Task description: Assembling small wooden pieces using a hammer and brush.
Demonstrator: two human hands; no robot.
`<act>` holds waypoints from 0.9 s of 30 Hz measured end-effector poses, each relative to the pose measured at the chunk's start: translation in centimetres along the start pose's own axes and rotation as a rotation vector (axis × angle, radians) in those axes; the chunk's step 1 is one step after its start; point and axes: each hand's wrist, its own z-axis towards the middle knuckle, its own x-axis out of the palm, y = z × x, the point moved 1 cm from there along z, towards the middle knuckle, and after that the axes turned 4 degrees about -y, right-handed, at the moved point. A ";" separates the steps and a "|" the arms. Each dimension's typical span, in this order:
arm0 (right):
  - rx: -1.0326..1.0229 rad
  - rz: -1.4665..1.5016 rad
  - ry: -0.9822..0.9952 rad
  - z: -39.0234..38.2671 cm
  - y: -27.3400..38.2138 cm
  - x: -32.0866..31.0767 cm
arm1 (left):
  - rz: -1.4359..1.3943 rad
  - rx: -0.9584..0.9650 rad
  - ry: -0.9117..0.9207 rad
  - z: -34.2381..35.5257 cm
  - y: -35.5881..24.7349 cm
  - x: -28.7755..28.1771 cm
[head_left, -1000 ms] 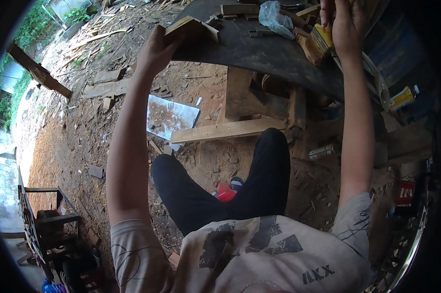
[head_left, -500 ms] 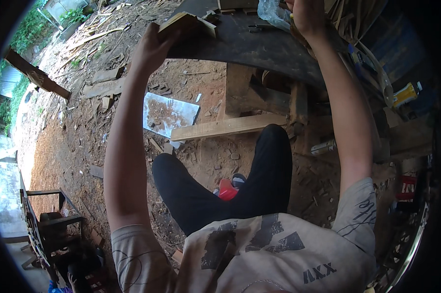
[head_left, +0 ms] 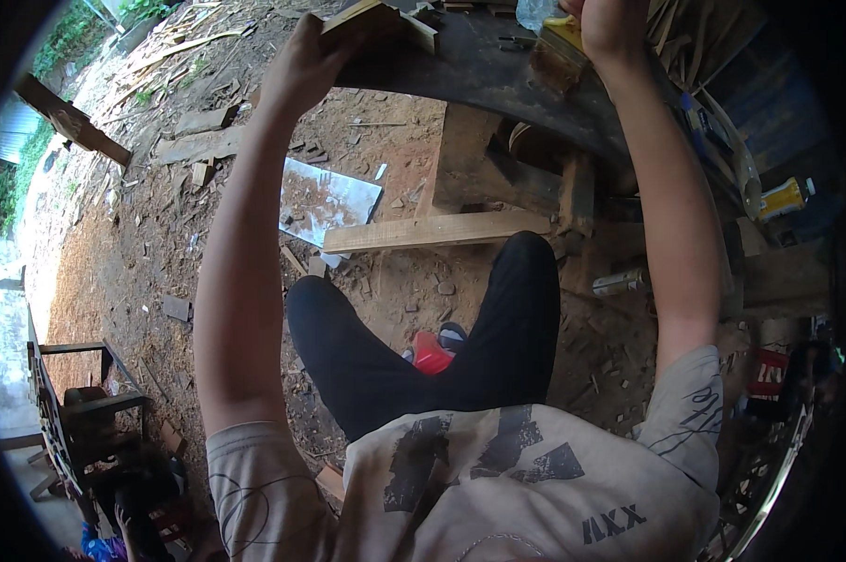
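Observation:
My left hand [head_left: 306, 56] is closed around the near end of a short wooden block [head_left: 359, 17] at the left end of a dark worktop [head_left: 423, 82]. A second pale piece of wood [head_left: 419, 34] lies against the block. Toward the worktop's right side my right hand [head_left: 614, 30] is closed, its fingers partly cut off by the top edge. It grips what looks like a wide paintbrush [head_left: 556, 58], yellow above and brown below, over the worktop. Behind the brush is a crumpled clear plastic bag [head_left: 535, 13].
A long plank [head_left: 437, 232] lies beyond my knees, beside a stained white sheet [head_left: 334, 201]. Under the worktop stands a wooden support [head_left: 460, 155]. At right are a yellow bottle [head_left: 783, 199] and a can [head_left: 620, 283]. Someone sits at the lower left by a dark frame [head_left: 104, 412].
My right hand has shifted slightly up and right, and more of the brush shows. The left hand stays on the wooden block. The whole view has tilted a little.

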 end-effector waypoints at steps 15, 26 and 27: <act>0.084 -0.001 -0.102 -0.2 -0.1 1.2 | -0.019 -0.012 0.014 0.1 -0.2 0.0; -0.028 -0.058 0.018 -2.4 -0.1 2.1 | 0.034 -0.067 0.016 -0.2 -0.8 -0.3; -0.004 -0.065 0.006 -2.5 0.1 2.3 | 0.058 -0.102 -0.003 -0.2 -0.8 -0.3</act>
